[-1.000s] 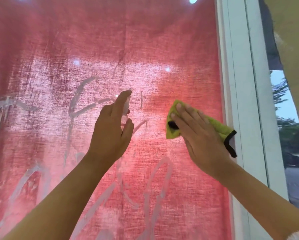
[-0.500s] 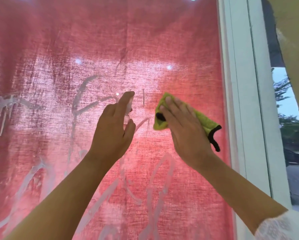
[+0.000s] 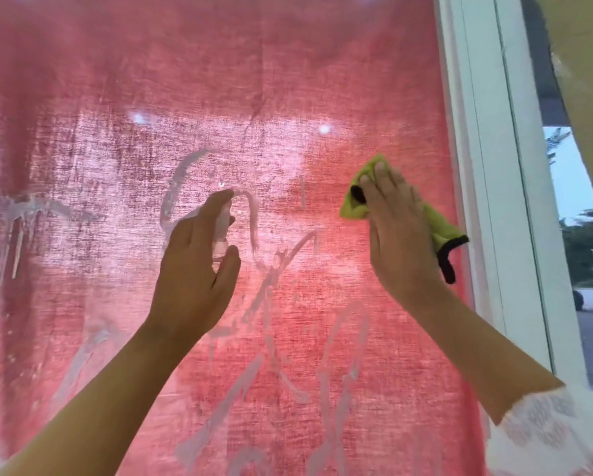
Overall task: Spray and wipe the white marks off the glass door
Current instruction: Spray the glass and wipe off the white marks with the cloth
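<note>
Over the last second my right hand has swept the yellow-green cloth left toward the middle of the pane and then back out to the right. It now sits a little higher, with the wrist turned so the fingers point almost straight up. Those fingers lie flat and together, pressing the cloth against the glass door rather than gripping it. The cloth's black-edged corner trails out below the palm, close to the white door frame.

My left hand has hardly moved. It holds the small clear spray bottle wrapped in curled fingers, with the index finger resting over the top of the nozzle, aimed at the pane. I cannot tell whether it is spraying.

The patch the cloth has just crossed looks cleaner and redder than the rest, so I judge that the wiping is working there. A short faint vertical stroke remains just left of the cloth. Most of the white marks are untouched: the loop above the bottle, the diagonal streak between my 2 hands, and the long strokes running down to the bottom and out to the left. I reckon the task is at an early stage, with 1 corner cleared and the bulk of the pane left to spray and wipe.
</note>
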A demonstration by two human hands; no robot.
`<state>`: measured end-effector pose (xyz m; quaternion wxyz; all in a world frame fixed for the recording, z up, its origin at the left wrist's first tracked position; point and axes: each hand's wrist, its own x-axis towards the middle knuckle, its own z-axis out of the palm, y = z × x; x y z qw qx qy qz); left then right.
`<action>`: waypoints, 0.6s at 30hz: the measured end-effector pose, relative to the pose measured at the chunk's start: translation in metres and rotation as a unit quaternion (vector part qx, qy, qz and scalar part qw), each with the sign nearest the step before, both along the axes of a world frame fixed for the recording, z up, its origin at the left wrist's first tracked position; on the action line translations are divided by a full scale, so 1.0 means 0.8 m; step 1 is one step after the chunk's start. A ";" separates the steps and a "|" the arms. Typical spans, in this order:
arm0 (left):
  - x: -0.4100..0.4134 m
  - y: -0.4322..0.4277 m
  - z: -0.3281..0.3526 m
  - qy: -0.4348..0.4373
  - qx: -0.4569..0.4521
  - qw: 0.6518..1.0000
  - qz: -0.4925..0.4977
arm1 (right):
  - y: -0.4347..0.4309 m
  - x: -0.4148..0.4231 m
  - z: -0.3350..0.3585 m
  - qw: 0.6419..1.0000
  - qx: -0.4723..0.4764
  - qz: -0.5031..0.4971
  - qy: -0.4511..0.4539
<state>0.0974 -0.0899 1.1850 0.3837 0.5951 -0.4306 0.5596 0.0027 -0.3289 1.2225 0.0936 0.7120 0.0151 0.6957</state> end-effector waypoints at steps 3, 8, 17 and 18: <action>0.008 0.000 -0.002 -0.009 -0.001 1.000 0.006 | -0.001 -0.003 -0.048 0.998 -0.054 -0.002 0.041; 0.012 0.002 -0.001 -0.003 0.001 1.000 -0.006 | -0.026 -0.022 -0.080 0.999 -0.033 -0.004 0.035; 0.015 0.001 0.000 -0.012 0.008 1.000 -0.007 | 0.024 0.012 -0.018 0.999 0.030 -0.025 -0.014; 0.016 0.001 0.000 -0.015 0.009 1.000 -0.007 | 0.026 0.013 -0.029 0.999 0.000 -0.034 0.009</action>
